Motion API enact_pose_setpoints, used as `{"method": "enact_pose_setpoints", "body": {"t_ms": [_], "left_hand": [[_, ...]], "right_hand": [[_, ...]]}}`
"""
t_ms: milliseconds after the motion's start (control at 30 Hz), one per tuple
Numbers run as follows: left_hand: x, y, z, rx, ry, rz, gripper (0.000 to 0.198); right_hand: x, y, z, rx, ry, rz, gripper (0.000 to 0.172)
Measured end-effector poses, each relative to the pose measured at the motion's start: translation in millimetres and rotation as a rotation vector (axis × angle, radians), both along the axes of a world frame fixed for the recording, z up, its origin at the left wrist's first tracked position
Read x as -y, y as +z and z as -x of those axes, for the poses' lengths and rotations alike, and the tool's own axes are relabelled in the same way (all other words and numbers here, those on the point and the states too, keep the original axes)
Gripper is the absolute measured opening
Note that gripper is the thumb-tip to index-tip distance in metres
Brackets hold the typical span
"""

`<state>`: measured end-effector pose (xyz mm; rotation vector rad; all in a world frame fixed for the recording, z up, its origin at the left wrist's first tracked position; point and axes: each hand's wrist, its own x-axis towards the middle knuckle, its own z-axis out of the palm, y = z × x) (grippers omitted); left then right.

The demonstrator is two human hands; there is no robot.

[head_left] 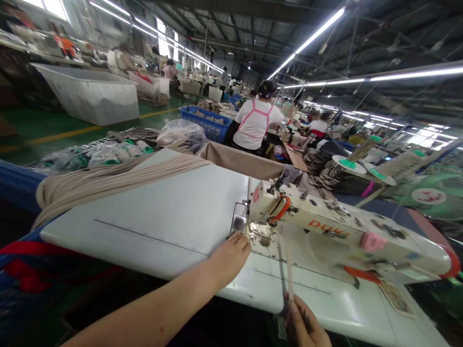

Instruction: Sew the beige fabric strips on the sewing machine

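Right grip (306, 324) pinches a narrow beige strip (290, 272) between thumb and fingers at the near edge of the white worktop (155, 202). From there the strip runs away from the person, over the worktop and up toward the needle area of the sewing machine (325, 224); a dark band alongside it is too blurred to identify. Left grip (231, 254) rests, fingers bent and knuckles up, just beside the needle area, close to a wire bracket (239, 212); whether its fingertips hold anything cannot be told, as they are turned away.

Orange lettering marks the machine's pale arm, and a pink block (374, 241) sits on its side. A ruler scale (152, 236) crosses the worktop to the left of the left grip. Over the far left part of the worktop lies a thick bundle of beige strips (108, 178), its looped end hanging past the edge. Behind it are plastic-wrapped thread spools (123, 153) with green ends.

Beyond the worktop stands a fabric-lined bin (242, 161), then a seated co-worker (253, 123) in a white top with pink straps, back turned, beside a blue crate (208, 124). On the right are thread cones (401, 166) and a green fan (430, 195).
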<state>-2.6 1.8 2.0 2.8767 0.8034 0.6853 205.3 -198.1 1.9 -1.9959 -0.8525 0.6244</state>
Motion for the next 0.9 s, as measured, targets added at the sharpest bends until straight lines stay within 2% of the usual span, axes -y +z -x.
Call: {"method": "enact_pose_setpoints", "body": {"t_ms": [100, 233, 333, 467, 667, 800, 900], "left_hand": [[-4, -7.3, 0, 0.064, 0.041, 0.063, 0.036], [-11, -10.7, 0, 0.13, 0.061, 0.116, 0.031], [-16, -8.7, 0, 0.124, 0.09, 0.154, 0.026], [-17, -3.5, -1, 0.081, 0.109, 0.193, 0.031], [-17, 1.0, -1, 0.051, 0.124, 0.227, 0.032], [-23, -4.8, -1, 0.123, 0.123, 0.304, 0.029], [-38, -11.2, -3, 0.201, 0.128, 0.35, 0.027]], "right_hand": [[2, -3.1, -8, 0.011, 0.023, 0.044, 0.069], [4, -3.0, -5, -0.012, 0.002, 0.06, 0.07], [3, 0.3, 1, -0.02, -0.001, 0.055, 0.069], [0, 4.3, 8, 0.001, 0.025, 0.036, 0.064], [-2, 0.5, 11, 0.024, 0.057, 0.017, 0.067], [-6, -1.5, 16, 0.027, 0.087, -0.033, 0.068], [-14, 4.1, 25, 0.059, 0.135, -0.079, 0.063]]}}
